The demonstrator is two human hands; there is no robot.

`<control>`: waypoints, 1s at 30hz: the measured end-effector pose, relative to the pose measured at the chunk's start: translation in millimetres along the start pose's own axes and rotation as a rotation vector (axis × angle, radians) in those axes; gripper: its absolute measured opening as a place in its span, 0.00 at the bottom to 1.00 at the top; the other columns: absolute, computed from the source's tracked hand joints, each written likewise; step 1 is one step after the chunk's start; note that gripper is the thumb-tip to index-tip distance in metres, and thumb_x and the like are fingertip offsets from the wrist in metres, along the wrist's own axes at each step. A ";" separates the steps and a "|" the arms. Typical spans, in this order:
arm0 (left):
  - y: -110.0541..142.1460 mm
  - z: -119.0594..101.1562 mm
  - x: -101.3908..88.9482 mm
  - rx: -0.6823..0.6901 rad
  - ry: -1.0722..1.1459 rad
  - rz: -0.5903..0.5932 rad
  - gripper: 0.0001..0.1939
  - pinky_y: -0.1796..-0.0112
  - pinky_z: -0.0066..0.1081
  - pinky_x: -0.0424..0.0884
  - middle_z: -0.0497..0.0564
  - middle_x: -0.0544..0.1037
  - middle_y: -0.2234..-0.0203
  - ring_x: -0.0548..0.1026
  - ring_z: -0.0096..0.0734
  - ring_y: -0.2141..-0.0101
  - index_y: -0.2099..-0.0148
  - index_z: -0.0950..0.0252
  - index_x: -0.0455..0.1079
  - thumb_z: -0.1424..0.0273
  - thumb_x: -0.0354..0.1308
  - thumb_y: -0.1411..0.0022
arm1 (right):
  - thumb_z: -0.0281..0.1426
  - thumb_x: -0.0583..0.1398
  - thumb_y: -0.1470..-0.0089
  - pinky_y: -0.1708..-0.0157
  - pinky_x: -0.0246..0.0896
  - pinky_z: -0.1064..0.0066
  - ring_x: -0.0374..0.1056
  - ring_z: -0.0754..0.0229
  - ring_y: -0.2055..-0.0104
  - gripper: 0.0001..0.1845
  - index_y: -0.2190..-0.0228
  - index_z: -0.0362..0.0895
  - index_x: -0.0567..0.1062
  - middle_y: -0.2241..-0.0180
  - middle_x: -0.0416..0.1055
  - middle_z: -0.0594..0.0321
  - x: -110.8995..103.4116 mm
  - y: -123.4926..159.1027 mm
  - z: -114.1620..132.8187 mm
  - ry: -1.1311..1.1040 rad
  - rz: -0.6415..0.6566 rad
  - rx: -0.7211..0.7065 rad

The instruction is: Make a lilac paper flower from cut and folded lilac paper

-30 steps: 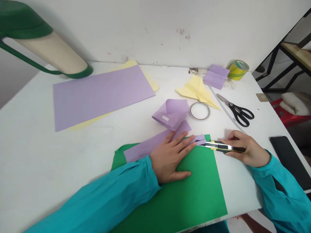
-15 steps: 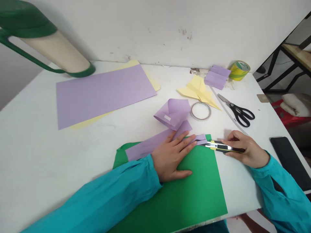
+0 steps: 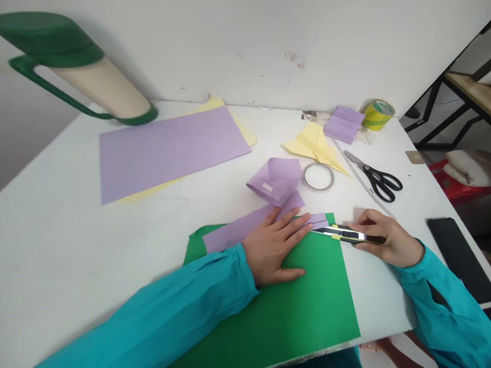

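Note:
My left hand [image 3: 274, 248] lies flat with fingers spread, pressing a purple paper strip [image 3: 238, 227] onto a green sheet [image 3: 303, 317]. Part of the strip is hidden under the fingers, and its right end shows past the fingertips. In my right hand [image 3: 387, 237] is a utility knife [image 3: 345, 233] with its blade out, pointing left. The blade reaches the lower edge of the strip's right end, close to my left fingertips. Just above my left hand sits a folded purple paper piece [image 3: 278, 176] with a small white patch.
A purple sheet [image 3: 169, 153] on yellow paper lies at the back left near a green-lidded flask [image 3: 111, 92]. Toward the right are a tape ring [image 3: 318, 177], yellow paper plane [image 3: 312, 143], scissors [image 3: 378, 176], pleated purple paper [image 3: 344, 124], yellow-green tape roll [image 3: 378, 114] and black phone-like slab [image 3: 458, 258].
The knife blade has shifted slightly, from over the strip's right end to its lower edge. My left hand stays pressed in place. The whole view has shifted a little.

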State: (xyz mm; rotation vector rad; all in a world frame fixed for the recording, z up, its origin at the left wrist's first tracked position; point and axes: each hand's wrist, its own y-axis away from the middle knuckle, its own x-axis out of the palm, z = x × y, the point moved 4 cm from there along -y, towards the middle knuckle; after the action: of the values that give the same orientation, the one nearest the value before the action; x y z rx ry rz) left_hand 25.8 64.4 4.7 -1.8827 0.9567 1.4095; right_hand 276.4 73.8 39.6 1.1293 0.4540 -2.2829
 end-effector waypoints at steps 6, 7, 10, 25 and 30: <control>0.0 0.5 0.3 0.000 -0.002 0.009 0.44 0.41 0.56 0.35 0.62 0.53 0.36 0.46 0.56 0.37 0.34 0.69 0.48 0.45 0.48 0.43 | 0.32 0.60 0.47 0.67 0.64 0.66 0.63 0.58 0.65 0.21 0.50 0.47 0.73 0.66 0.63 0.57 3.0 -2.8 2.5 0.010 -0.012 -0.010; -0.4 0.5 0.7 -0.001 0.000 0.011 0.44 0.41 0.56 0.35 0.62 0.52 0.36 0.46 0.56 0.37 0.34 0.69 0.48 0.45 0.48 0.43 | 0.32 0.60 0.47 0.67 0.64 0.66 0.63 0.58 0.66 0.21 0.50 0.47 0.73 0.66 0.63 0.57 3.6 -3.4 2.8 0.006 -0.005 -0.013; -1.6 0.2 0.6 0.001 0.010 0.003 0.44 0.41 0.57 0.35 0.62 0.53 0.36 0.46 0.56 0.37 0.34 0.68 0.48 0.45 0.48 0.43 | 0.32 0.60 0.47 0.67 0.64 0.66 0.63 0.59 0.66 0.22 0.49 0.47 0.72 0.66 0.64 0.57 4.3 -4.1 2.5 -0.003 0.010 -0.011; 33.9 14.2 -1.7 0.057 0.008 0.009 0.45 0.40 0.51 0.35 0.61 0.50 0.35 0.43 0.51 0.36 0.32 0.67 0.41 0.44 0.44 0.42 | 0.31 0.60 0.47 0.66 0.64 0.66 0.64 0.59 0.65 0.22 0.49 0.47 0.72 0.65 0.63 0.57 4.4 -2.6 1.0 -0.005 -0.021 -0.008; 21.2 6.3 -3.9 -0.003 0.016 -0.020 0.45 0.40 0.51 0.34 0.61 0.51 0.36 0.45 0.52 0.36 0.33 0.68 0.45 0.43 0.45 0.42 | 0.32 0.60 0.46 0.66 0.64 0.65 0.64 0.58 0.64 0.22 0.48 0.47 0.71 0.64 0.64 0.57 6.0 -2.5 -0.5 0.026 -0.036 0.024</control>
State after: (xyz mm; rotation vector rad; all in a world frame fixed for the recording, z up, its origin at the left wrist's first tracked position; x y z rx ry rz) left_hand 4.2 58.3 6.0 -1.9029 0.9417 1.3870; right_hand 272.2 74.2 34.6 1.1726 0.4618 -2.3123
